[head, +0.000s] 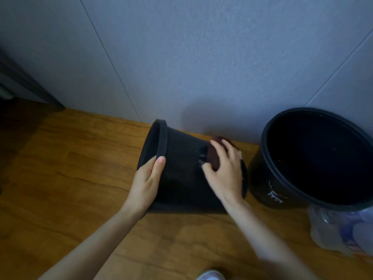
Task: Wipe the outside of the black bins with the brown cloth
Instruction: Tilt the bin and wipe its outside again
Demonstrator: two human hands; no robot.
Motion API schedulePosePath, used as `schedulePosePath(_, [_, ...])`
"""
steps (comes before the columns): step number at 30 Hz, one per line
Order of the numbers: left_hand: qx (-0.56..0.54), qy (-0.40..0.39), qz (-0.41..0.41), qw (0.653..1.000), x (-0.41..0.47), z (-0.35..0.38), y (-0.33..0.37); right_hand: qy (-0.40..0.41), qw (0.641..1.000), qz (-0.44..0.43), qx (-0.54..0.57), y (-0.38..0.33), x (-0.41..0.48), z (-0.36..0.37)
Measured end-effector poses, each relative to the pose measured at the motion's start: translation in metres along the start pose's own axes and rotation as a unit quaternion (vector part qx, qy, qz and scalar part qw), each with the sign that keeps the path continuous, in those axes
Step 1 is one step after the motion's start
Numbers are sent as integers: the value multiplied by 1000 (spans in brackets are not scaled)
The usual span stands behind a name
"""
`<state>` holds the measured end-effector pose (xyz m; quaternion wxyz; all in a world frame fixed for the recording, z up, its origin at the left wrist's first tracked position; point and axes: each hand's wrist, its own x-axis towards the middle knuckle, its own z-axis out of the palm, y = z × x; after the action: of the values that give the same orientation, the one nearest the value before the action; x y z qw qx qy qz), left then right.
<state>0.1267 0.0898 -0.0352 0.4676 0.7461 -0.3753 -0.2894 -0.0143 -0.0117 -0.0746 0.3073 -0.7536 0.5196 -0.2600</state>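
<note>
A black bin (181, 170) lies tipped on its side on the wooden floor, its open mouth facing left. My left hand (146, 182) grips its rim, thumb on the outside. My right hand (224, 168) presses the dark brown cloth (214, 156) against the bin's outer wall near its base. A second black bin (268, 178) stands upright to the right, open and dark inside, with a white mark on its side.
A pale wall (201, 57) rises right behind the bins. A clear plastic bag (343, 233) of bottles lies at the lower right, beside the upright bin. A dark furniture leg (30, 85) is at the far left. The tip of a shoe (211, 274) shows at the bottom edge.
</note>
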Motion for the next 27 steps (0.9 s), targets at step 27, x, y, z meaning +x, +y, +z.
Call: schedulePosePath(27, [55,-15,48,997,15,-2,15,-68,977,-201,31,-40,-26,16])
